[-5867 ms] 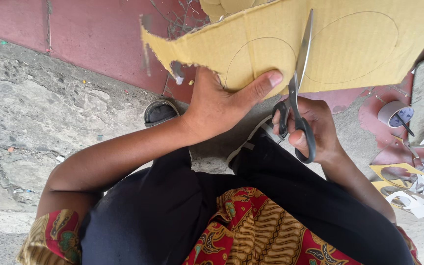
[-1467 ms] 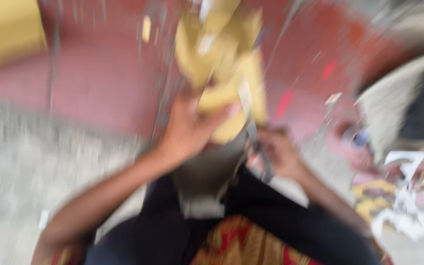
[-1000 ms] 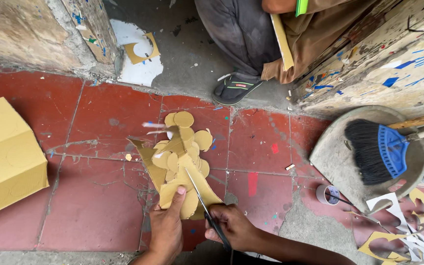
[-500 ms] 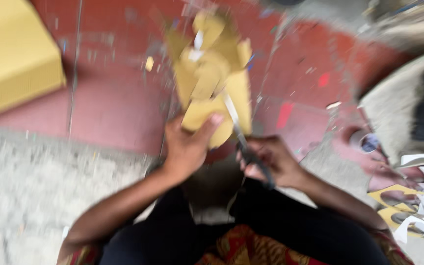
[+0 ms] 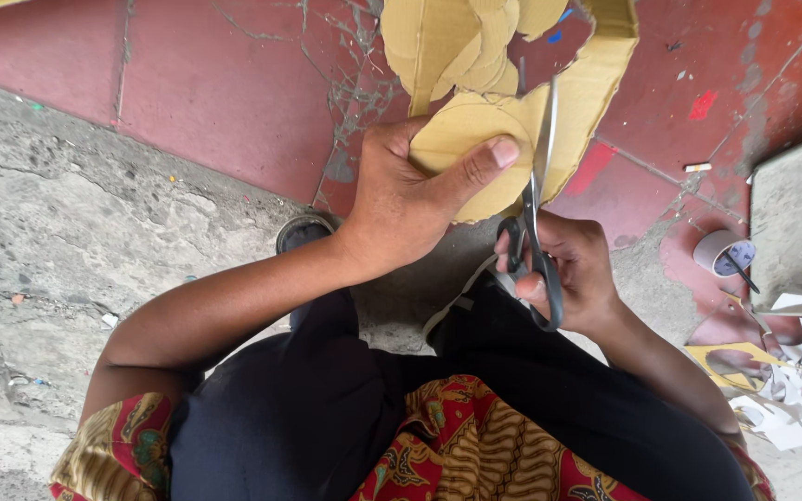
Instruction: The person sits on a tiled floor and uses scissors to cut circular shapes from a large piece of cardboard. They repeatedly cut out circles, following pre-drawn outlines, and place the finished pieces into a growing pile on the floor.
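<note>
Fingers (image 5: pixel 475 167) of left hand (image 5: pixel 401 199) pinch cardboard (image 5: pixel 475 139) at 12 o'clock; right hand (image 5: pixel 568 269) grips scissors (image 5: pixel 536 232), blades up into cardboard edge, over red floor (image 5: pixel 215 83). Paper scraps (image 5: pixel 782 390) at 4 o'clock.

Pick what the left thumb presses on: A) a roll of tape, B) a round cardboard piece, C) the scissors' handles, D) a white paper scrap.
B: the left hand pins the round cardboard piece under its thumb, while the right hand holds the scissors.
</note>
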